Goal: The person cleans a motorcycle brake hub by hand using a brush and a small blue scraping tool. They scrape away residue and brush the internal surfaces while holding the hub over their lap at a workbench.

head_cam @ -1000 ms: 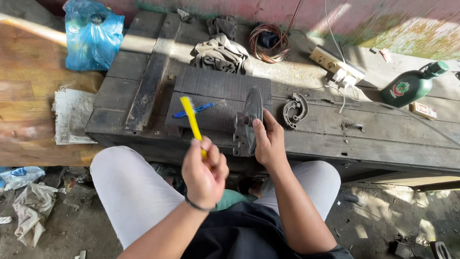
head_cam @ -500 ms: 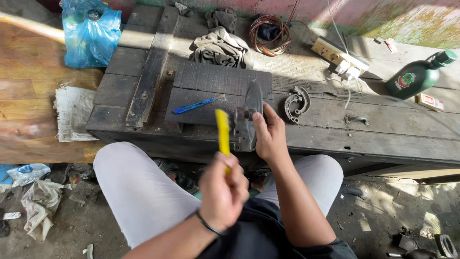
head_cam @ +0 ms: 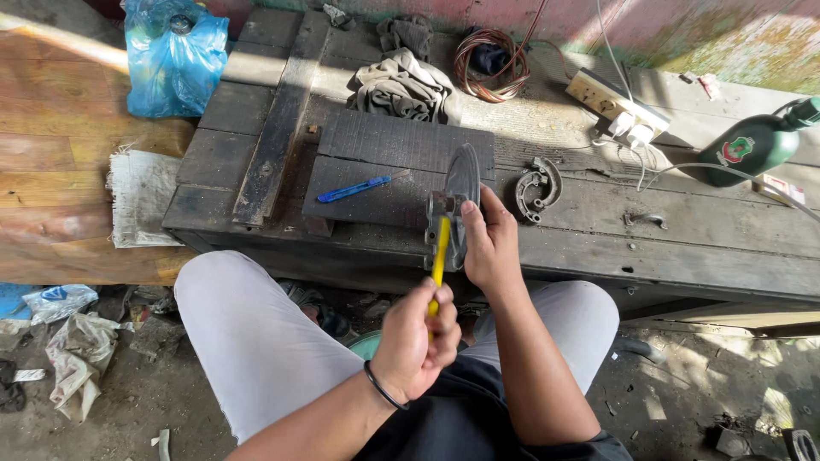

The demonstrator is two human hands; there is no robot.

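Now, compared w/ a sec ago: yellow-handled tool [head_cam: 439,260] lowered from raised-in-air to pointing at 12 o'clock, tip up against the grey metal part [head_cam: 453,213]. Reads as contact made w/ the part, though exact touch point too small to tell. Blue pen-like tool [head_cam: 354,189] unmoved on the dark board [head_cam: 401,141].

Left hand [head_cam: 414,346], fingers curled tight round the yellow handle, wristband on. Right hand [head_cam: 487,243], fingers pressed against the metal part's 3 o'clock edge, steadying it upright at near edge of desk [head_cam: 683,256]; thumb side hidden, so full wrap not certain.

Metal part: centre of view, on the board's 5 o'clock corner, just above the knees.

Containers: blue plastic bag [head_cam: 175,60] at 10 o'clock, knotted, bulging, contents not visible. Green bottle [head_cam: 752,145] at 2 o'clock, lying tilted, cap on, contents not visible.

Also on desk: grey rags [head_cam: 401,85] at 12, copper wire coil [head_cam: 491,55] at 1, white power strip [head_cam: 615,107] w/ plugs at 2, curved metal shoe [head_cam: 538,183] just beside right hand at 3 o'clock.
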